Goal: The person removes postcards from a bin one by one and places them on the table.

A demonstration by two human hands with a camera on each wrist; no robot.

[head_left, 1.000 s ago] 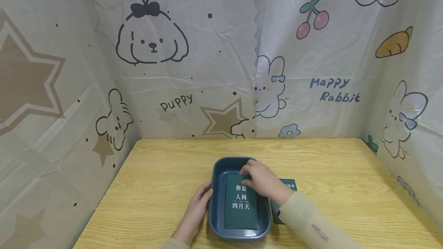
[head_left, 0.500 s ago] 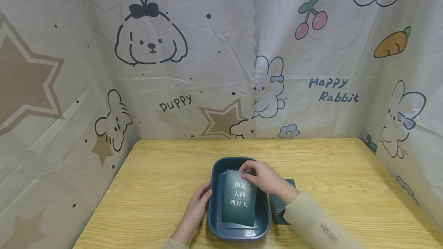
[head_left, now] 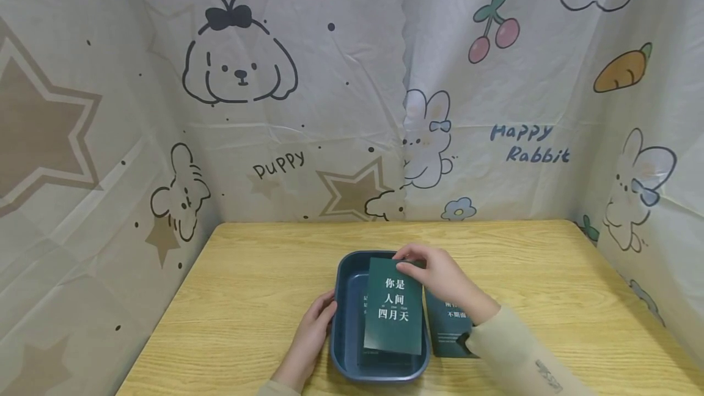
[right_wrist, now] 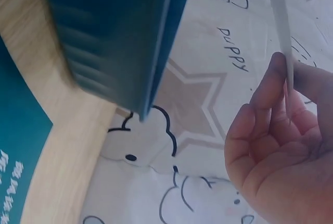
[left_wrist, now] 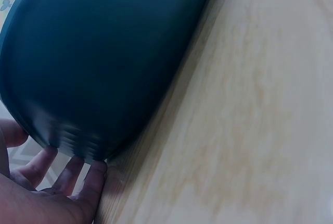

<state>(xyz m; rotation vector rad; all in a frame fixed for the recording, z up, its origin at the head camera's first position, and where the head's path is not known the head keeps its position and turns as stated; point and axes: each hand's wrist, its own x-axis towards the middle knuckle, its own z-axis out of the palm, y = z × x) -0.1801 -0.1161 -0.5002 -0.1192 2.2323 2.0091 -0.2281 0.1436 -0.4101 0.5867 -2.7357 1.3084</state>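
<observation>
My right hand (head_left: 440, 271) pinches the upper edge of a dark green card (head_left: 393, 332) with white Chinese characters. The card hangs above the blue tray (head_left: 337, 322), tilted, overlapping its right side in the head view. Edge-on, the pinched card (right_wrist: 282, 31) shows as a thin pale strip between thumb and fingers in the right wrist view. Another green card (head_left: 385, 359) lies in the tray, mostly hidden beneath. My left hand (head_left: 313, 326) rests fingertips against the tray's left outer wall; in the left wrist view its fingers (left_wrist: 65, 179) touch the wall low down.
Right of the tray, a green card with white lettering (head_left: 452, 338) lies on the wood-grain table (head_left: 264, 274), partly under the right wrist. Cloth curtains with cartoon prints (head_left: 308, 78) stand along the table's back and sides.
My right hand has lifted the green card off the other card in the tray and moved it up and right. The lower card's lettering now shows. The left hand and tray have stayed put.
</observation>
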